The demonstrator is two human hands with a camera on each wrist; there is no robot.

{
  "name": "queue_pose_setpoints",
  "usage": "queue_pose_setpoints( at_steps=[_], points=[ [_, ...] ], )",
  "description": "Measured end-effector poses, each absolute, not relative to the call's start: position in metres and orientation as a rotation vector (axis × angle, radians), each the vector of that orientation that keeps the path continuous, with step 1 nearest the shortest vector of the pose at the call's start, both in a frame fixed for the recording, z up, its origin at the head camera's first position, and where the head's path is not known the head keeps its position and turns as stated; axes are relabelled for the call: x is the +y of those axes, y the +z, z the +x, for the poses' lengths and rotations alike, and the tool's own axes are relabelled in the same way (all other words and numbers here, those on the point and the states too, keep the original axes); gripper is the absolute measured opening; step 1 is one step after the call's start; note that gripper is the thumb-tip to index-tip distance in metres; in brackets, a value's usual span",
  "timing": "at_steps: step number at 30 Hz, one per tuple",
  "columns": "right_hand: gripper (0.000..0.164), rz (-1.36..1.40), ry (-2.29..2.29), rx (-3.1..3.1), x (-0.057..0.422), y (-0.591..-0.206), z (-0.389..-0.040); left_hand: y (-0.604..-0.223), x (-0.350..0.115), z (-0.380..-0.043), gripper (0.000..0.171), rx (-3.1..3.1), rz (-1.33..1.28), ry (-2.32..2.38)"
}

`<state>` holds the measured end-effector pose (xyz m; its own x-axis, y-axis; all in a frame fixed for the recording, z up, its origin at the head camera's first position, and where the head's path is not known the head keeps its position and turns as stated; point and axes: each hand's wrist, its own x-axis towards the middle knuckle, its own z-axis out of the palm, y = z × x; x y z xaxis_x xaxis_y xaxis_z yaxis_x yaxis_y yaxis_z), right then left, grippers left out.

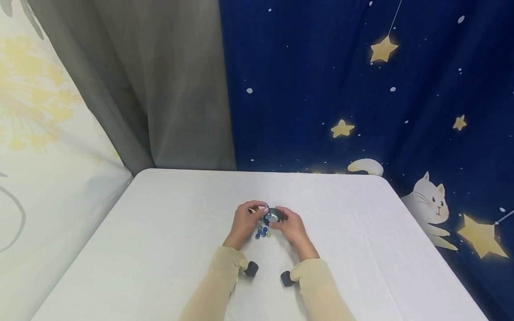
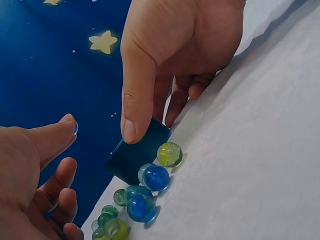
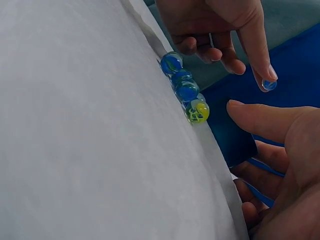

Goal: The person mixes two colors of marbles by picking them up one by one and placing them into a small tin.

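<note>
My left hand (image 1: pixel 245 221) pinches a small clear blue marble (image 3: pixel 269 84) between thumb and forefinger, above the tabletop. Its other fingers hang loosely curled. A small round teal container (image 1: pixel 273 216) with a shiny inside stands on the table, and my right hand (image 1: pixel 292 226) grips its side between thumb and fingers. In the left wrist view its dark teal wall (image 2: pixel 137 152) shows beneath the right thumb. Close in front of it lie several glass marbles, among them a blue marble (image 2: pixel 142 208) and a yellow-green marble (image 3: pixel 197 111).
A white cloth covers the table (image 1: pixel 168 232). Behind it hang a grey curtain (image 1: pixel 188 89) and a dark blue curtain (image 1: pixel 297 89) with stars. Black wrist-camera pieces (image 1: pixel 251 269) stick out from both cuffs.
</note>
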<state>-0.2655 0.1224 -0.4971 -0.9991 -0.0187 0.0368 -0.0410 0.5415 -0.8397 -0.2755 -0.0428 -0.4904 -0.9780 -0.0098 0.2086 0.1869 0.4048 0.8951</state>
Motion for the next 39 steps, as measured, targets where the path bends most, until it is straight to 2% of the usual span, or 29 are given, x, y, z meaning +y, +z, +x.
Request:
queue_pose_setpoints(
  at_steps=[19,39],
  points=[
    [0.056,0.029,1.497,-2.743,0.121,-0.497,-0.265,-0.492,-0.048,-0.278,0.018,-2.485,-0.16,-1.594],
    [0.058,-0.017,1.542,-2.742,0.121,-0.495,-0.264,-0.488,-0.084,-0.285,0.023,-2.455,0.096,-1.699]
  ],
)
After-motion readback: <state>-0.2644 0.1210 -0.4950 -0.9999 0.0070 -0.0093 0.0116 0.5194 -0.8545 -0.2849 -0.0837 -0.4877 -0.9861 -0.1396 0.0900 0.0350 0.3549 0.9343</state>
